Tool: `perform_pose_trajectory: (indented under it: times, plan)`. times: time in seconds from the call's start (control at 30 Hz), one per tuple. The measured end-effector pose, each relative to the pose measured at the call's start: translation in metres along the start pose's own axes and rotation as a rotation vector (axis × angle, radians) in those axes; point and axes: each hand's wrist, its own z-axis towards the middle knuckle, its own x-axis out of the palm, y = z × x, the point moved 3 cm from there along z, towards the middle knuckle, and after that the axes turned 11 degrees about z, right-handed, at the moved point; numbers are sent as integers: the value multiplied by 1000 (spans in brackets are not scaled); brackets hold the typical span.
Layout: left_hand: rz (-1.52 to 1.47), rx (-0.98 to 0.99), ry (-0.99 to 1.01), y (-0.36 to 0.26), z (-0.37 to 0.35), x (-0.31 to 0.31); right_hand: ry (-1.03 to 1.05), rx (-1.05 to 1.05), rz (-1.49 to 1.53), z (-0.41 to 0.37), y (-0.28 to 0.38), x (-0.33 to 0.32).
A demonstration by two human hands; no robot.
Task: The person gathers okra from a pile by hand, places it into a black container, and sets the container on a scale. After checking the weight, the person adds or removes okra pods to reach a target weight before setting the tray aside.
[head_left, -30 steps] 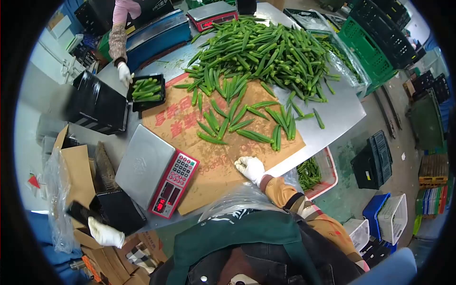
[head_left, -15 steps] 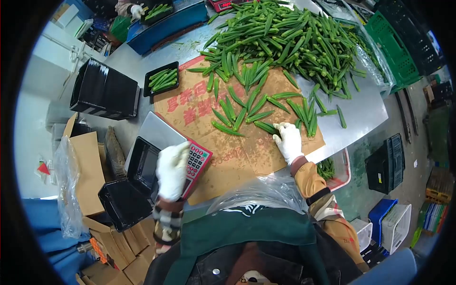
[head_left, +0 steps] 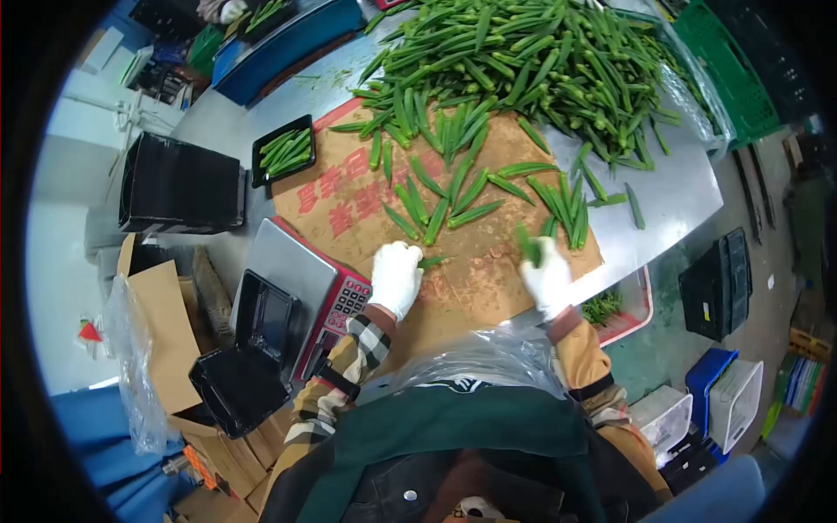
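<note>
My left hand point(head_left: 397, 277), in a white glove, is closed on an okra pod whose tip point(head_left: 431, 261) sticks out to its right, over the lower part of the cardboard sheet point(head_left: 471, 296). My right hand point(head_left: 547, 277), also gloved, grips a green okra pod point(head_left: 527, 245), blurred and pointing up. Loose okra pods point(head_left: 475, 214) lie spread on the cardboard beyond both hands. Behind them rises a large okra pile point(head_left: 523, 70). The red and silver scale point(head_left: 292, 261) sits left of my left hand, with an empty black tray point(head_left: 264, 315) on it.
A black tray of okra point(head_left: 286, 152) rests at the cardboard's upper left. Left of it stands a stack of black trays point(head_left: 183, 185). A blue bin edge point(head_left: 288, 52) and a person's gloved hand point(head_left: 233, 10) are at the top left. A green crate point(head_left: 728, 70) is at the right.
My left hand has moved right from over the scale to the cardboard and taken hold of a pod. My right hand has lifted its pod and shifted slightly right and down.
</note>
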Motion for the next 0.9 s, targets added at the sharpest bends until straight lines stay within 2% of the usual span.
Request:
perform_pose_trajectory:
  times: [0.03, 0.1, 0.17, 0.2, 0.23, 0.3, 0.33, 0.43, 0.47, 0.57, 0.6, 0.7, 0.73, 0.87, 0.9]
  plan:
    - [-125, -98, 37, 2, -6, 6, -101, -62, -5, 5, -11, -11]
    - [-382, -332, 73, 12, -7, 9, -217, -59, -31, 15, -31, -24]
    - [-476, -502, -32, 27, 8, 5, -245, -61, -29, 24, -48, -19]
    - [-446, -458, -90, 30, 8, 10, -232, -85, -94, 25, -52, -14]
    - [-559, -653, -112, 52, 27, 17, -218, -110, -158, 25, -47, -8]
    - [-766, -854, -103, 70, 39, 35, -195, -92, -226, 22, -35, 3]
    - [-784, -892, -79, 74, 48, 40, -176, -53, -202, 25, -35, 6]
    - [-419, -758, 10, 68, 56, 50, -147, -58, -142, 23, -29, 9]
    - [-398, -765, 4, 66, 55, 52, -140, -80, -124, 21, -27, 9]
    - [-986, -775, 147, 68, 49, 44, -31, -52, 112, 16, -52, 23]
    - [-1104, -793, 131, 64, 44, 31, 96, -53, 342, 17, -61, 28]
    - [-1545, -658, 215, 60, 32, 6, 394, 404, 897, 5, -49, 22]
    - [-1720, -582, 257, 57, 28, 3, 473, 391, 999, 4, -49, 21]
    - [-1997, -356, 350, 40, 20, -7, 666, 397, 1317, -10, -5, 10]
    - [-2055, -367, 352, 37, 18, -7, 697, 386, 1365, -13, -2, 11]
